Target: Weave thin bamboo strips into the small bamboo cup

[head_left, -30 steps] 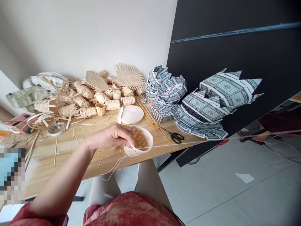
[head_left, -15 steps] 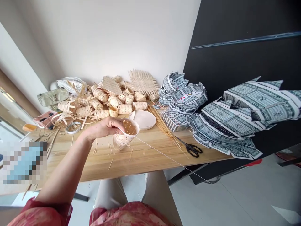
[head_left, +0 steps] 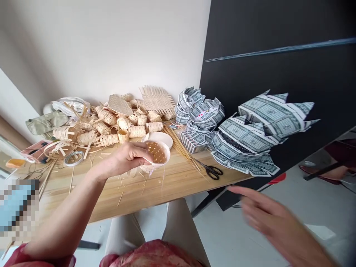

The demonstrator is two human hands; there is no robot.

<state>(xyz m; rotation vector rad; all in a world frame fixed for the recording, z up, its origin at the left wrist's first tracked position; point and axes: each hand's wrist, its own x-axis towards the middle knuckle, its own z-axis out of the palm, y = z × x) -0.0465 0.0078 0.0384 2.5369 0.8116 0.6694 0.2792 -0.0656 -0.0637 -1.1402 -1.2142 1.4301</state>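
My left hand (head_left: pixel 126 158) grips the rim of a small woven basket (head_left: pixel 157 154), held just above the wooden table (head_left: pixel 155 189) with its opening facing me. A thin pale thread hangs from the basket's underside. My right hand (head_left: pixel 274 222) is blurred at the lower right, off the table's edge, fingers stretched out toward the left and holding nothing that I can see. A pair of black scissors (head_left: pixel 211 171) lies on the table between the two hands.
Several small woven baskets and mats (head_left: pixel 122 122) are piled at the back, with loose strips scattered about. A white disc (head_left: pixel 164 137) sits behind the held basket. Bamboo skewers (head_left: pixel 180 148), folded patterned paper shapes (head_left: pixel 244 133) and a tape roll (head_left: pixel 72 158) lie around.
My right hand has come into view at the lower right. The long taut thread running right from the basket has gone slack. The basket stays in my left hand.
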